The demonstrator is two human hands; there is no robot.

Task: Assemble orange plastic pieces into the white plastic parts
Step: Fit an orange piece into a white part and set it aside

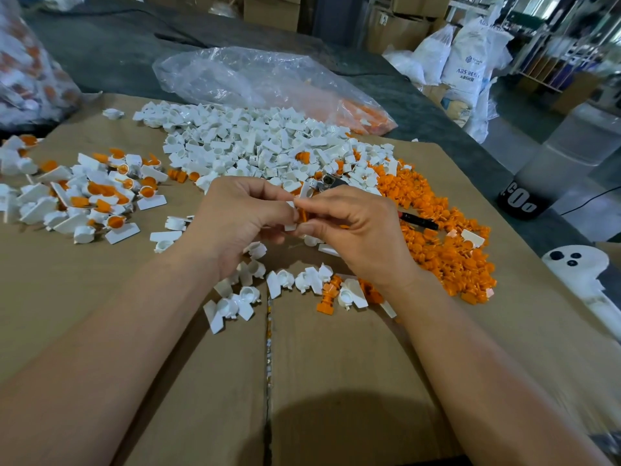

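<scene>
Above the cardboard sheet (pixel 336 381), an orange piece (pixel 303 215) is being pinched by the right hand (pixel 353 230) and should be pressed squarely into the white part (pixel 291 227) being gripped by the left hand (pixel 235 216).

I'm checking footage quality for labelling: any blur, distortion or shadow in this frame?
Head view: wide-angle bending curves the cardboard sheet edges; the lower right corner smears with blur; a soft shadow falls on the near cardboard at bottom centre; the hands, left hand and right hand, and the white parts pile stay fairly sharp; no strong glare.
</scene>
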